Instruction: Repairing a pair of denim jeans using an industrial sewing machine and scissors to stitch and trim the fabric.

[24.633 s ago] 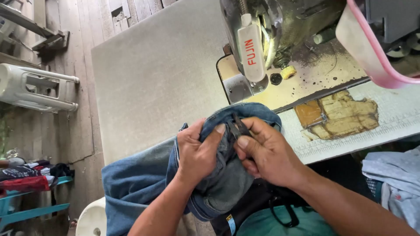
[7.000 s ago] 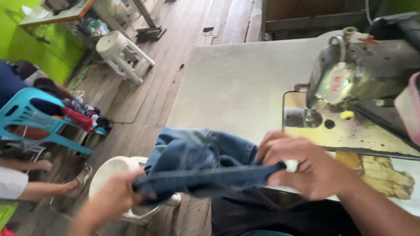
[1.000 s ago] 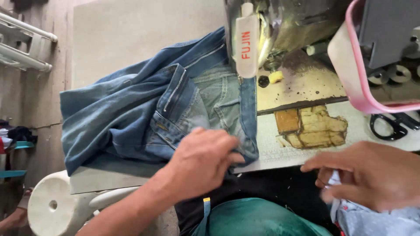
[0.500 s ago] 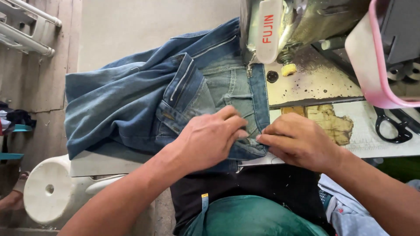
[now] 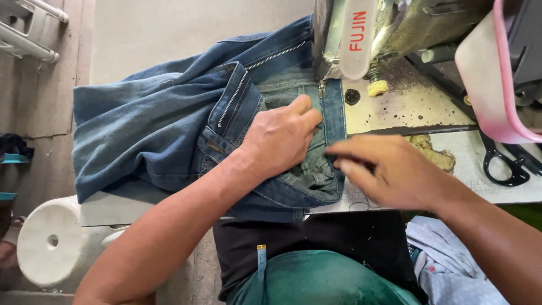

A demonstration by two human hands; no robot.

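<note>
A pair of blue jeans (image 5: pixel 164 130) lies spread on the grey sewing table (image 5: pixel 169 28), its waistband and open zipper running under the head of the sewing machine (image 5: pixel 361 34). My left hand (image 5: pixel 279 135) presses flat on the denim just below the presser foot, fingers together. My right hand (image 5: pixel 389 169) is at the right edge of the waistband, fingers pinched on the fabric's edge; it is slightly blurred.
Black scissors (image 5: pixel 502 164) lie on the table at the right, below a pink tray (image 5: pixel 497 73). A worn patch (image 5: pixel 435 152) shows on the table beside the machine bed. A white plastic stool (image 5: pixel 51 243) stands at the lower left, pale cloth (image 5: pixel 451 265) at the lower right.
My left hand slid up along the denim toward the presser foot. My right hand shifted right and up along the waistband edge. The jeans stay spread under the machine.
</note>
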